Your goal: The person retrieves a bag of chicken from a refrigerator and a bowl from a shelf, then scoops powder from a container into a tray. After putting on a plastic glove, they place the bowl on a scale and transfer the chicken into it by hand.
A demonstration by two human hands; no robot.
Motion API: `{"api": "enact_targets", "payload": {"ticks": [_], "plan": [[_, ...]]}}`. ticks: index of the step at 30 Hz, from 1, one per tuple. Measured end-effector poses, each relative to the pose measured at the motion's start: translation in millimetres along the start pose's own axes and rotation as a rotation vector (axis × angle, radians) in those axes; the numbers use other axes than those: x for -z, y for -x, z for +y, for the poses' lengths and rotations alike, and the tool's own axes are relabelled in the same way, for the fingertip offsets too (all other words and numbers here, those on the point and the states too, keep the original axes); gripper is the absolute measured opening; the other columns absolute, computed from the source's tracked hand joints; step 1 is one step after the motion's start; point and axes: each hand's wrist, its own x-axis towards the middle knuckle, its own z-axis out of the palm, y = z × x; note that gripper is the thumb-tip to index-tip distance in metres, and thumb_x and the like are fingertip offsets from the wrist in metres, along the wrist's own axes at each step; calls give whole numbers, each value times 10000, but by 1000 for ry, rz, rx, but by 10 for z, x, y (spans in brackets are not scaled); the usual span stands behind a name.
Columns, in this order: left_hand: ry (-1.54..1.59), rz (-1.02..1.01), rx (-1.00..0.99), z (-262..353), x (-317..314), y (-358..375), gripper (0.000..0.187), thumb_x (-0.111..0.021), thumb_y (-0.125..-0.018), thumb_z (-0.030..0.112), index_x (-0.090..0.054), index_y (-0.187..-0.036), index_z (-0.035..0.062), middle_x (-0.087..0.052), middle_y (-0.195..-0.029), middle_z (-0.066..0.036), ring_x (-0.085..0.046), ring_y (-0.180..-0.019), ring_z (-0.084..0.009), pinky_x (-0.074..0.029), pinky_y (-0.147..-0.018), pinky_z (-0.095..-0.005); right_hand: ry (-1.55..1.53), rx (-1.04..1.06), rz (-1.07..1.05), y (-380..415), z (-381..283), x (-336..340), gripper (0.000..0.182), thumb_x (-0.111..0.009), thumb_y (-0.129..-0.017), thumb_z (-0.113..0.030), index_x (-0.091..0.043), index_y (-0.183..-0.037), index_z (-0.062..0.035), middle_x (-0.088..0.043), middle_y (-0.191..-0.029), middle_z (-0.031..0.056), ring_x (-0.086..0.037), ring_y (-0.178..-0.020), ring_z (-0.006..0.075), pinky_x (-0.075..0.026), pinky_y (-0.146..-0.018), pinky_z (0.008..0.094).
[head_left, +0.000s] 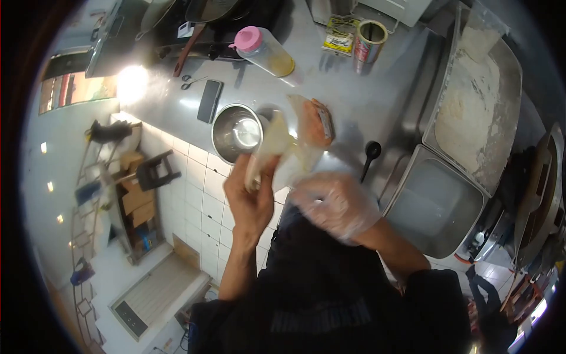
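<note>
My bare left hand (250, 192) is closed around a pale, floppy, translucent plastic-looking piece (274, 141), which rises above the fingers and partly hides the counter. Beside that hand stands a round steel bowl (233, 133) with a shiny inside. Close by on the right, my right hand (336, 203) wears a clear plastic glove. Motion smears its fingers, so their grip cannot be made out. Just beyond the hands lies an orange packet (315, 121) with a pale flap. Right of it rests a black spoon (371, 152).
On the steel counter are a phone (209, 100), small scissors (190, 83), a pink-lidded bottle (268, 53), a yellow box (340, 36) and an open can (370, 41). To the right sit a flour-dusted tray (433, 127) and a pan of cloudy liquid (433, 203).
</note>
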Motion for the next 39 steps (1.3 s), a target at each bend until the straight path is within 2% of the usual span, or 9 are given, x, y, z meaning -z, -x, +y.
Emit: {"api": "enact_targets", "payload": {"ticks": [4,6,10,16,25,28,32,34,39], "plan": [[-111,-52,-328,-94,35,139,258,-686,-678,-118,-709,-895,19,-609,-832,-90,-567,-725,-230,-460,-624,-311,158,-245,50,-193,199,395,207,-689,-810,-99,-695,-1008,-37,-678,-951,138,-630,-851,305,-515,-800,378],[-116,-36,-304,-170,102,237,246,-694,-683,-110,-710,-889,22,-609,-827,-85,-565,-722,-226,-458,-621,-310,434,339,240,-306,379,490,180,-588,-814,-64,-682,-962,-109,-679,-916,111,-638,-822,313,-511,-769,395],[-85,-53,-318,-331,219,447,61,-693,-804,-19,-676,-862,-12,-588,-829,-93,-567,-717,-202,-452,-619,-280,622,492,-43,-435,431,329,219,-610,-802,-99,-710,-982,-174,-629,-1137,57,-609,-943,260,-514,-818,374],[-88,-3,-139,-357,351,744,98,-691,-849,31,-645,-905,-35,-573,-825,-69,-547,-718,-159,-438,-631,-262,542,621,-306,-659,647,22,187,-672,-781,-198,-719,-960,-226,-611,-1165,78,-573,-1029,263,-481,-881,362],[-89,63,-85,-387,402,926,104,-693,-853,28,-666,-915,-51,-579,-809,-72,-547,-698,-158,-426,-611,-262,452,846,-346,-771,942,-90,184,-777,-638,-205,-712,-802,-259,-545,-1324,20,-517,-1180,249,-376,-990,414],[-80,74,-94,-367,406,919,83,-711,-827,7,-692,-895,-37,-588,-792,-76,-549,-676,-164,-424,-592,-263,454,651,-422,-831,688,-128,150,-711,-756,-256,-713,-875,-164,-547,-1334,51,-477,-1226,251,-404,-953,409],[-118,96,-126,-388,436,900,90,-731,-800,-2,-705,-883,-27,-592,-772,-75,-552,-668,-163,-425,-579,-267,689,824,-574,-871,621,-196,158,-690,-776,-254,-694,-892,-147,-525,-1353,68,-449,-1263,231,-395,-948,427],[-91,79,-112,-387,449,883,204,-776,-724,-3,-735,-922,28,-625,-794,-68,-596,-697,-186,-464,-591,-282,534,877,-403,-829,579,-275,139,-686,-774,-262,-692,-883,-177,-556,-1293,60,-486,-1221,215,-403,-895,412],[-65,86,-183,-416,478,844,104,-751,-783,16,-719,-876,-16,-607,-764,-83,-574,-671,-176,-435,-575,-278,826,762,-519,-843,673,-275,156,-692,-771,-279,-663,-887,-178,-570,-1278,37,-514,-1182,188,-381,-876,379]]}}
